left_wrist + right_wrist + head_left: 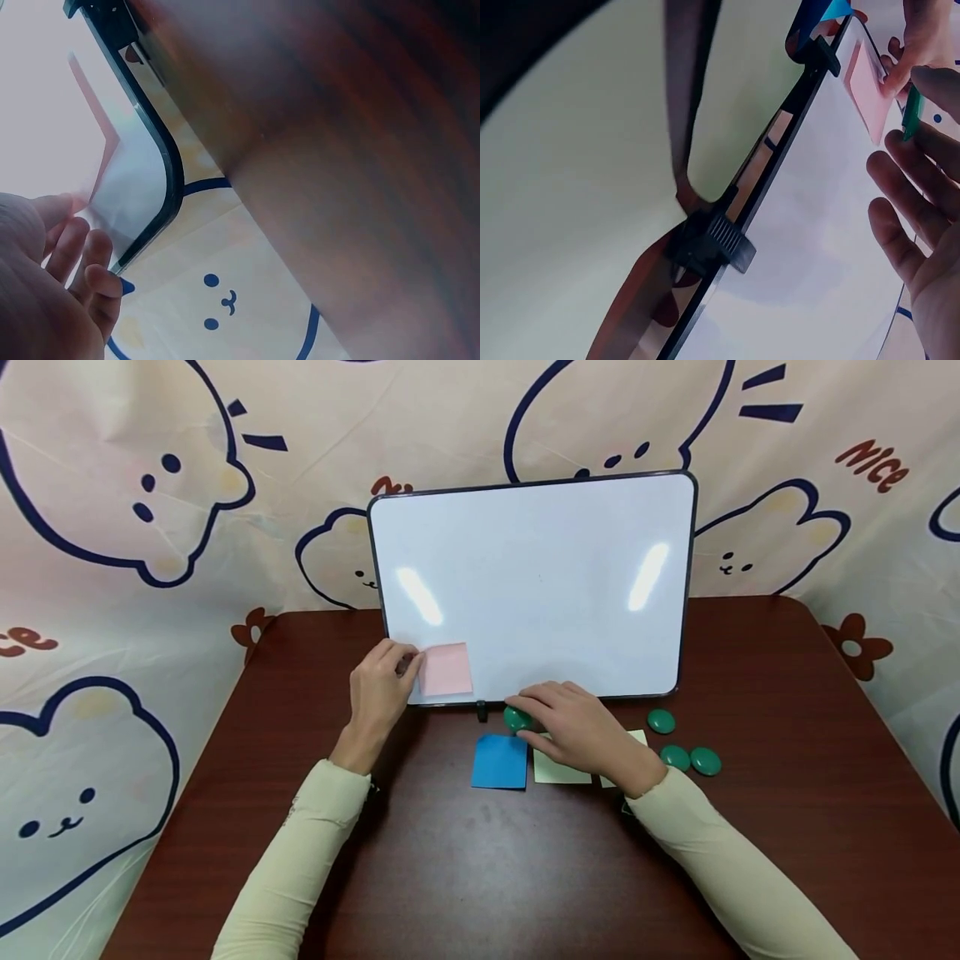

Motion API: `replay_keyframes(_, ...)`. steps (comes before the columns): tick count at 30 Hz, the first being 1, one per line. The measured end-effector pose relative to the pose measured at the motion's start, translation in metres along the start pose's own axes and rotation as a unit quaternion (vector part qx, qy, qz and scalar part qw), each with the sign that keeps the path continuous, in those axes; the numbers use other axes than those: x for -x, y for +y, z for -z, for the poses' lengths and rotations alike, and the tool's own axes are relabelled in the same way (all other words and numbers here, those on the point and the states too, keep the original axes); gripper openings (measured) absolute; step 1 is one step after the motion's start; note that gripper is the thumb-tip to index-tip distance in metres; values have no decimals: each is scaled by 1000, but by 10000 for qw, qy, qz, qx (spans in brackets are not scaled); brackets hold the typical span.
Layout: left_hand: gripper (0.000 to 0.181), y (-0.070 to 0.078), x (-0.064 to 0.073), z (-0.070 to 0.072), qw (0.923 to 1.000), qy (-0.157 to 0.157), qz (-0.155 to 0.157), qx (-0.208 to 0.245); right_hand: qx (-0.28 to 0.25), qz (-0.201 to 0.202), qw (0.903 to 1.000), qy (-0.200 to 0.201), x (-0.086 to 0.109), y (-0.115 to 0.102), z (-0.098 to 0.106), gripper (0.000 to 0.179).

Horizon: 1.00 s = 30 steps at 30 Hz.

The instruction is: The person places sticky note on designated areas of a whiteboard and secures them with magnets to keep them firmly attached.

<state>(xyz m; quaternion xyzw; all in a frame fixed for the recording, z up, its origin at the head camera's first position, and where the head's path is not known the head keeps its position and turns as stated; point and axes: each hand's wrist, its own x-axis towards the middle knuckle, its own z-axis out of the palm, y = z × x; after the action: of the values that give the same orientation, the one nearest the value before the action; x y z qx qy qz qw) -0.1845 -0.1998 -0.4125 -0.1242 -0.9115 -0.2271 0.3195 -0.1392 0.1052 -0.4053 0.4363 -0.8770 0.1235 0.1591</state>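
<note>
My left hand (378,689) pinches the left edge of a pink sticky note (446,670), which lies against the lower left of a framed whiteboard (532,585). Seen from the left wrist, the thumb and index finger meet at the corner of the note (109,150). My right hand (573,727) holds a round green magnet (516,719) just in front of the board's bottom edge, right of the pink note. The right wrist view shows this magnet (912,112) edge-on between thumb and index finger, the other fingers spread.
On the brown table (450,868) lie a blue sticky note (499,762) and two pale yellow ones, partly under my right hand. Three more green magnets, one of them here (662,721), lie at the right. Black clips (724,240) support the board's lower edge. A patterned cloth (315,435) hangs behind.
</note>
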Motion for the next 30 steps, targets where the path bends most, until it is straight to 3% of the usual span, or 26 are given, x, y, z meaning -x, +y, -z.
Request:
replay_keyframes(12, 19, -1, 0, -1, 9998, 50, -162, -61, 76, 217, 9997, 47, -12, -2, -2, 46)
replay_keyframes(30, 19, 1, 0, 1, 9995, 47, -237, -182, 56, 169, 9998, -113, -45, -6, -2, 47)
